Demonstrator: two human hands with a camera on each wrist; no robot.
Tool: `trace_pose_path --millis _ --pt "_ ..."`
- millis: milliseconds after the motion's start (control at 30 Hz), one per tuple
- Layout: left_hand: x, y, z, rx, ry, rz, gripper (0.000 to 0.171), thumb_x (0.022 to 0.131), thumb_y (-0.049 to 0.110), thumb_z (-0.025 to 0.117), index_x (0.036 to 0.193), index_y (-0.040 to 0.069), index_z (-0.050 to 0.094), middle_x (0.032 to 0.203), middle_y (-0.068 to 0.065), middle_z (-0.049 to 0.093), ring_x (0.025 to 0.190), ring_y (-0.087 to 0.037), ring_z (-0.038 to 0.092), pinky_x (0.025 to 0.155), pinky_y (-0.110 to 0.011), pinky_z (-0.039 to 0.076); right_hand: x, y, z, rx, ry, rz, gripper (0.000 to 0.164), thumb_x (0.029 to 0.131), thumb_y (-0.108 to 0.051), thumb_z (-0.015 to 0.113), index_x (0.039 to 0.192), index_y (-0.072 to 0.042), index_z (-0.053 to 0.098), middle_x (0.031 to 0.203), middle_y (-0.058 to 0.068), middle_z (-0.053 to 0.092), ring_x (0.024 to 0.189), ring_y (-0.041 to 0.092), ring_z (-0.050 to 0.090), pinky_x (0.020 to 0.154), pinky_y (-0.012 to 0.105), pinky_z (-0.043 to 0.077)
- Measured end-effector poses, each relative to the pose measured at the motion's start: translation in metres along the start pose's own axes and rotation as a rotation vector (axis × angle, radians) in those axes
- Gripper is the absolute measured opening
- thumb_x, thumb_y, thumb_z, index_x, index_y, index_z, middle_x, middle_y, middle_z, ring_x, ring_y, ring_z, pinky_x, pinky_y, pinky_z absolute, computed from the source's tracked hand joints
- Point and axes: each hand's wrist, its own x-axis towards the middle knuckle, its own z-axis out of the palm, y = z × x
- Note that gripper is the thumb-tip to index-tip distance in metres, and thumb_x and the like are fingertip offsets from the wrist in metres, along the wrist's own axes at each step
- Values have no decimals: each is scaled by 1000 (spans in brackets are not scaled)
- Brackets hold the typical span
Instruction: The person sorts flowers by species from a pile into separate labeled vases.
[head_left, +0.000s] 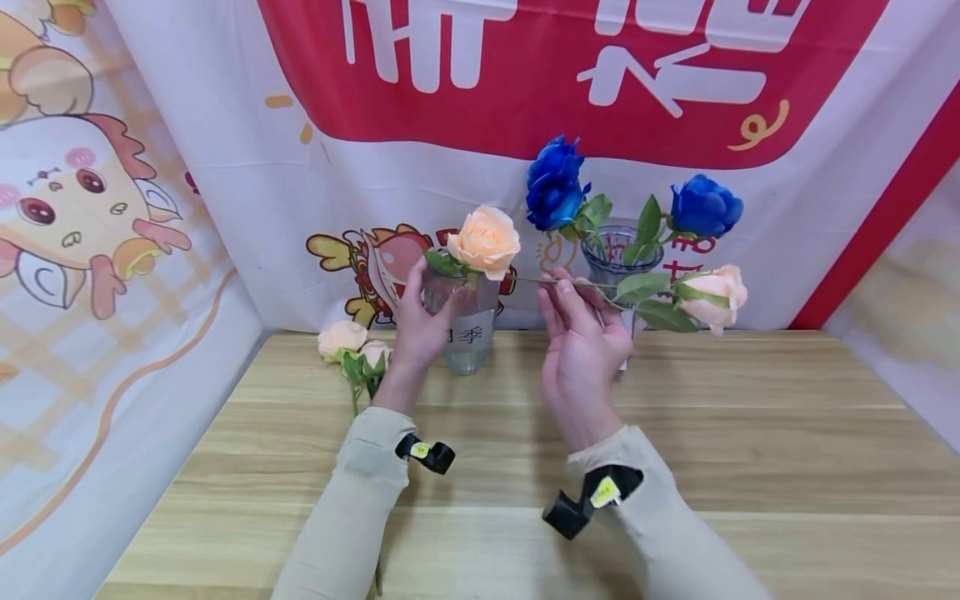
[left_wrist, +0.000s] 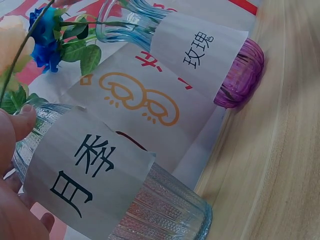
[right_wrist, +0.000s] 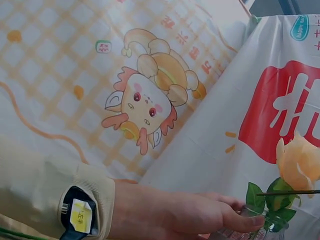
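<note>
My left hand [head_left: 423,325] grips a clear ribbed glass vase [head_left: 468,360] near its rim. A paper label [left_wrist: 95,175] wraps the vase, and one peach rose [head_left: 486,240] stands in it, its bloom above the mouth. To the right, my right hand [head_left: 581,358] pinches the stem of a pale pink rose [head_left: 714,298]. That rose lies sideways, its bloom to the right, and its stem [right_wrist: 295,192] reaches left toward the peach rose. Behind my right hand stands a blue-and-purple glass vase [left_wrist: 240,75] holding two blue roses [head_left: 555,187].
Two pale roses [head_left: 342,340] lie on the left of the wooden table [head_left: 787,433], beside my left forearm, their stems partly hidden. A printed cloth [head_left: 247,167] hangs right behind the vases, and another side of it stands at the left.
</note>
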Motion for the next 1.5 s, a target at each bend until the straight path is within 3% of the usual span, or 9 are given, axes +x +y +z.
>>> trace_pose_path --millis 300,667,867,1067,1200,1500 --pt "1 -2 1 -11 -7 -4 75 98 29 78 162 30 39 166 2 46 161 -18 31 137 -53 15 10 18 14 -33 41 -94 17 92 9 75 104 1 67 105 19 79 96 26 80 88 35 67" --pt "1 -3 0 -48 -26 3 77 99 29 77 164 31 36 168 0 41 160 -19 33 136 -46 24 17 31 22 -134 54 -155 22 92 7 77 111 0 68 122 29 74 102 26 79 91 38 67" --pt "1 -4 -1 -27 -21 -1 77 98 34 77 164 33 37 169 2 40 161 -18 31 136 -51 20 18 39 30 -185 42 -186 22 91 6 78 109 -4 70 111 17 78 108 30 77 97 45 65" --pt "2 -5 0 -23 -18 14 76 98 33 78 163 31 38 169 1 41 161 -18 31 136 -51 19 18 51 37 -252 41 -203 25 88 9 80 110 0 71 105 14 81 98 20 78 93 35 66" --pt "2 -6 0 -23 -19 18 76 99 32 77 163 31 37 170 0 40 161 -18 31 136 -49 20 19 58 37 -325 24 -206 23 88 5 81 106 -6 72 106 12 81 99 18 77 93 32 66" --pt "2 -5 0 -22 -16 11 77 98 30 78 164 30 37 171 -1 38 162 -20 29 136 -49 20 24 71 40 -514 -65 -341 18 86 2 84 102 1 76 100 17 81 84 9 74 82 23 63"
